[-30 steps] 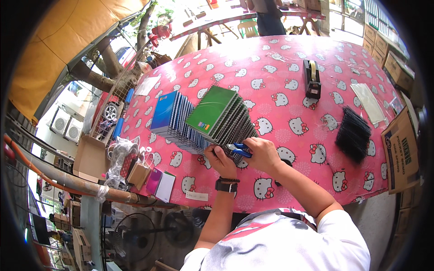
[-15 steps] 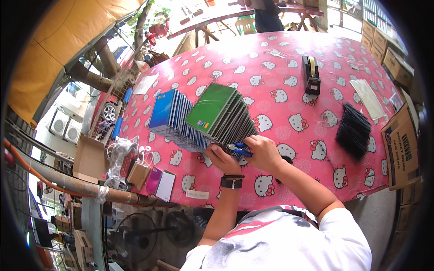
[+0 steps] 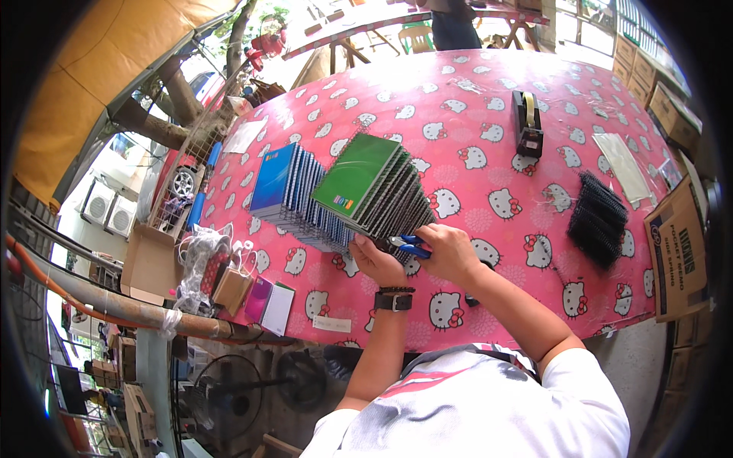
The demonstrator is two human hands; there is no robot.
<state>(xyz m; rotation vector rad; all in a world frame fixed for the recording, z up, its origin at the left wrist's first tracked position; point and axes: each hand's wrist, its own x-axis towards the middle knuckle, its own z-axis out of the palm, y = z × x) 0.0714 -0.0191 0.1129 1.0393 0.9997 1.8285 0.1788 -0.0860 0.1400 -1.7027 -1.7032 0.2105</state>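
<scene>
A tall stack of spiral notebooks with a green cover (image 3: 360, 174) on top stands in front of me, its wire coils along the side. My left hand (image 3: 376, 261) closes on the near end of this stack, with its fingertips partly hidden. Blue-handled pliers (image 3: 411, 246) are in my right hand (image 3: 450, 252), their jaws at the notebooks' near corner beside my left fingers. What the jaws touch is too small to make out. Just left of the green stack, and against it, stands another stack of spiral notebooks with a blue cover (image 3: 275, 177).
The table (image 3: 489, 294) has a pink patterned cover. On it are a tape dispenser (image 3: 528, 126), a pile of black coils (image 3: 598, 221), a clear strip (image 3: 622, 168), a purple-and-white notepad (image 3: 269, 305) and a plastic-wrapped bundle (image 3: 205, 267). A cardboard box (image 3: 678, 248) stands at the right edge.
Both hands stay at the near corner of the green stack. My left fingers have shifted slightly, and the pliers have tilted a little. The view has moved slightly.
</scene>
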